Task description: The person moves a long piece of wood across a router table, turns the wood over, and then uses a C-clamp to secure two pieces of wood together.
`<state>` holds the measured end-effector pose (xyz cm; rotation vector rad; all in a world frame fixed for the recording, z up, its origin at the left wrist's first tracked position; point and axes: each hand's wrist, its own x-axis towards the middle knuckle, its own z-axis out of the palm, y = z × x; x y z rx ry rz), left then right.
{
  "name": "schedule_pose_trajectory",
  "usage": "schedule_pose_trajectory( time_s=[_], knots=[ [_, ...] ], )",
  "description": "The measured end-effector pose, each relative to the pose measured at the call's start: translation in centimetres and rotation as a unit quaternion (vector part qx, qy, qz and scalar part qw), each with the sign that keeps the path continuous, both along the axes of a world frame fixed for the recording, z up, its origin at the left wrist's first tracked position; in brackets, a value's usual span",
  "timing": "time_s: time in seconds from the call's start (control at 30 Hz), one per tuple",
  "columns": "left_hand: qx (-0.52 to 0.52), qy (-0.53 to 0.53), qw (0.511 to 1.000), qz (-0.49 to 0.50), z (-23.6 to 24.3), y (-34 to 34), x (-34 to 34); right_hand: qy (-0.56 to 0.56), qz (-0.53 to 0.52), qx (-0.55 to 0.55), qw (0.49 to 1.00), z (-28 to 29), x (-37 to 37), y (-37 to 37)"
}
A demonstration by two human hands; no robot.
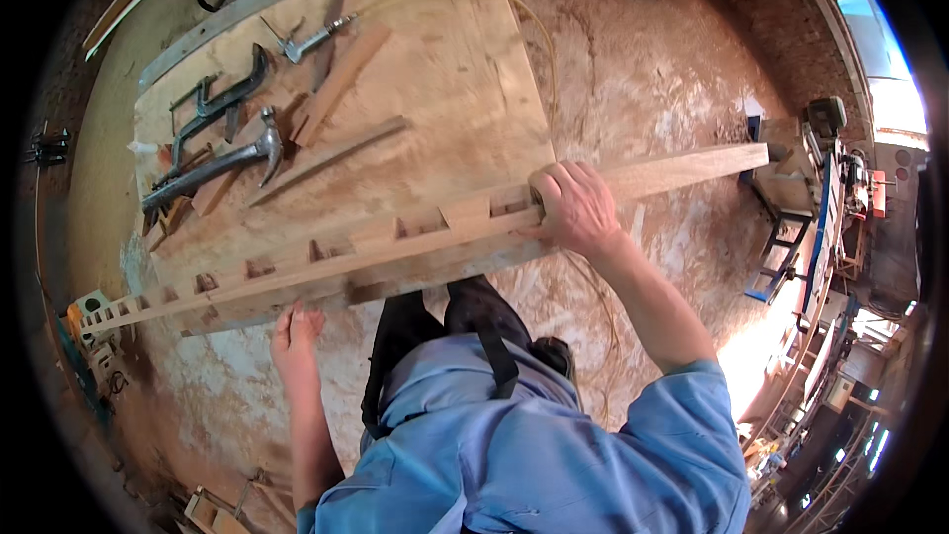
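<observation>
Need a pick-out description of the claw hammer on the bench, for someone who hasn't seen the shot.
Start at the big wooden workbench and go to its left part, beyond the long notched timber that the right hand grips. The claw hammer lies there beside a dark metal clamp. It alone has a curved, shiny steel head with a split claw.

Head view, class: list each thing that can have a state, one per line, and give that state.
Notched wooden beam: lying along the workbench's near edge, overhanging both ends.
Right hand: gripping the beam from above.
Left hand: fingertips against the beam's underside edge, not closed.
Hammer: lying flat on the workbench, untouched.
Clamp: lying flat, clamping nothing.
Wood strip: lying loose.
</observation>
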<state>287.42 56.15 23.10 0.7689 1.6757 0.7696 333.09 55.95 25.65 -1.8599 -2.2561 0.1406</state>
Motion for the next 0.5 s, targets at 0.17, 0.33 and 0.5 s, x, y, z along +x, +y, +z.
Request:
schedule_pose_trajectory(
  time_s=[0.17, 0.33, 0.5],
  knots=[
    [0.201, 0.168, 0.947, -0.187, 1.6, 0.0, 7.0, 0.006, 0.011, -0.035, 0.999, 0.0, 0.8, 0.1],
    [0.418, 0.302, 0.776, -0.364, 5.3, 2.5, 13.3, 0.032, -0.022, -0.039, 0.999, 2.0, 1.2, -0.9],
    [0.477, 0.329, 0.709, -0.402, 5.4, 3.5, 16.7, 0.053, -0.085, -0.003, 0.995, 2.3, 3.3, -4.8]
  ],
)
